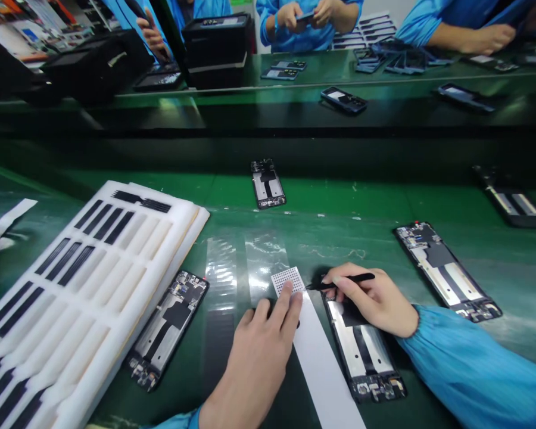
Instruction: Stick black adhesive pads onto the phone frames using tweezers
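Note:
My left hand (pixel 259 351) lies with its fingers stretched out, the tips pressing on a long white paper strip (pixel 319 363). A grid of small dark dots (pixel 284 276) covers the strip's far end. Closed around black tweezers (pixel 358 278), my right hand (pixel 379 302) keeps their tip at the strip's edge, by my left fingertips. Whether the tip grips a dot I cannot tell. Below my right hand lies an opened phone body (pixel 367 360), its upper part partly hidden. Another opened phone body (pixel 167 330) rests left of my left hand.
A white foam tray (pixel 154 205) with black flat cables in its slots stands at left. Phone bodies lie at right (pixel 446 271), far right (pixel 513 199) and beyond (pixel 268 183). Clear film strips (pixel 221 268) lie mid-table. Co-workers in blue sleeves work behind the raised shelf (pixel 286 95).

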{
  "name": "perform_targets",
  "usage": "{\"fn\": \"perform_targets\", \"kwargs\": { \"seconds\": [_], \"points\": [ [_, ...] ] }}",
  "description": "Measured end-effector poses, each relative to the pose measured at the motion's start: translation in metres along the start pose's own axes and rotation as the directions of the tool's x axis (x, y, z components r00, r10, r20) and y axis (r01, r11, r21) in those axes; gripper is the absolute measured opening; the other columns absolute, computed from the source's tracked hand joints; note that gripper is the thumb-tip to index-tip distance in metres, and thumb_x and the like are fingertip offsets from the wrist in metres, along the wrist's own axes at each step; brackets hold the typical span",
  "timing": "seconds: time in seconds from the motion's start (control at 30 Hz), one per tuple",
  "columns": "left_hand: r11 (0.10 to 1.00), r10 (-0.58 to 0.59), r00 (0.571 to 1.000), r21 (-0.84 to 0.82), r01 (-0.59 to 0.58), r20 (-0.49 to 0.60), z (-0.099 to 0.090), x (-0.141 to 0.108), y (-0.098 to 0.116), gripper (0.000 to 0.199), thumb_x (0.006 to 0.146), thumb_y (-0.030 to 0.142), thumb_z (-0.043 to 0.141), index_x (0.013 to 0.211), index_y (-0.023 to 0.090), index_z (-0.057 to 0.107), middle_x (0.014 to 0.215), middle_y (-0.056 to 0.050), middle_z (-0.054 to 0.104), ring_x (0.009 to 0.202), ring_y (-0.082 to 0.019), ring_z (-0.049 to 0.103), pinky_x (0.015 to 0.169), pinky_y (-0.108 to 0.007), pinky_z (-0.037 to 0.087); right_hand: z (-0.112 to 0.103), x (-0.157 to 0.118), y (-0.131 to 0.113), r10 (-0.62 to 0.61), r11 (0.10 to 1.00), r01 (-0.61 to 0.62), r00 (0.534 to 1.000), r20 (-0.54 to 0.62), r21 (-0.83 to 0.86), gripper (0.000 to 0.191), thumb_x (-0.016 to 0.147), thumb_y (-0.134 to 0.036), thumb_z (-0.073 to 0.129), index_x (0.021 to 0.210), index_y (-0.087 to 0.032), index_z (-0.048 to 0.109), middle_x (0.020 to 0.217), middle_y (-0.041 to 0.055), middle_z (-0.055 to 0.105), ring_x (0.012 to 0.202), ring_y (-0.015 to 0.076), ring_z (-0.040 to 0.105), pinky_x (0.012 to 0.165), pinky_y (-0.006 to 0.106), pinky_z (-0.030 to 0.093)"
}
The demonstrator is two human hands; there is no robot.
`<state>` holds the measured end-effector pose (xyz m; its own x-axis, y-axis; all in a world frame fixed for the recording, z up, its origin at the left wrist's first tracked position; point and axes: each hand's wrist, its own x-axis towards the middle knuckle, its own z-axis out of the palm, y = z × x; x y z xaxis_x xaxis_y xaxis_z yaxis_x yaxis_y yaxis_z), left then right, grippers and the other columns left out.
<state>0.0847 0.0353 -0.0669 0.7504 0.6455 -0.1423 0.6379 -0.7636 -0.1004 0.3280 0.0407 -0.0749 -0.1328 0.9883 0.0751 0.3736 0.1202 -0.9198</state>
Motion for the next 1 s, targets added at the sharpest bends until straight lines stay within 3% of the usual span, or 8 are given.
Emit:
{"fn": "perform_targets", "kwargs": {
  "seconds": [0.3,0.57,0.73,0.9,1.0],
  "points": [
    [0.999,0.026,1.0,0.025,-0.026,-0.018,0.002,0.0,0.0,0.077,0.075,-0.002,0.047,0.149,0.018,0.044,0.155,-0.009,0.046,0.092,-0.023,0.057,0.066,-0.034,0.058,-0.001,0.001,0.001,-0.019,0.999,0.018,0.999,0.043,0.039,0.028,0.103,-0.033,0.048,0.095,-0.017,0.071,0.085,0.0054,0.075,0.064,0.0133,0.071,0.062,0.022,0.059],
    [0.999,0.043,0.998,0.027,-0.042,-0.045,0.005,0.001,0.001,0.078,0.074,0.0,0.048,0.151,0.014,0.041,0.154,-0.013,0.046,0.091,-0.024,0.058,0.065,-0.035,0.059,-0.004,0.012,-0.016,-0.007,0.996,0.019,0.991,0.135,-0.088,0.027,0.103,-0.032,0.047,0.098,-0.018,0.07,0.095,0.007,0.076,0.074,0.0163,0.071,0.069,0.027,0.06],
    [0.997,0.052,0.996,0.063,-0.048,-0.075,0.005,0.002,0.002,0.077,0.072,-0.002,0.047,0.147,0.014,0.046,0.151,-0.013,0.051,0.087,-0.022,0.06,0.063,-0.032,0.059,-0.006,0.021,-0.023,0.023,0.995,-0.005,0.982,0.19,-0.098,0.031,0.103,-0.032,0.045,0.093,-0.017,0.07,0.089,0.0061,0.076,0.069,0.0157,0.07,0.067,0.028,0.059],
    [0.997,0.041,0.994,0.073,-0.034,-0.097,0.005,0.003,0.002,0.075,0.073,-0.004,0.045,0.145,0.014,0.049,0.149,-0.013,0.053,0.086,-0.022,0.063,0.062,-0.032,0.059,-0.005,0.019,-0.015,0.045,0.998,-0.039,0.986,0.158,-0.038,0.032,0.102,-0.031,0.045,0.116,-0.015,0.069,0.092,0.0071,0.077,0.071,0.0161,0.073,0.065,0.028,0.059],
    [0.997,0.045,0.994,0.071,-0.038,-0.102,0.006,0.003,0.002,0.072,0.074,-0.005,0.045,0.144,0.013,0.051,0.149,-0.014,0.053,0.088,-0.022,0.064,0.064,-0.032,0.06,-0.003,0.016,-0.007,0.089,0.993,-0.098,0.986,0.14,0.061,0.036,0.103,-0.036,0.045,0.12,-0.014,0.068,0.086,0.0073,0.077,0.071,0.0164,0.073,0.066,0.029,0.061]
  ]
}}
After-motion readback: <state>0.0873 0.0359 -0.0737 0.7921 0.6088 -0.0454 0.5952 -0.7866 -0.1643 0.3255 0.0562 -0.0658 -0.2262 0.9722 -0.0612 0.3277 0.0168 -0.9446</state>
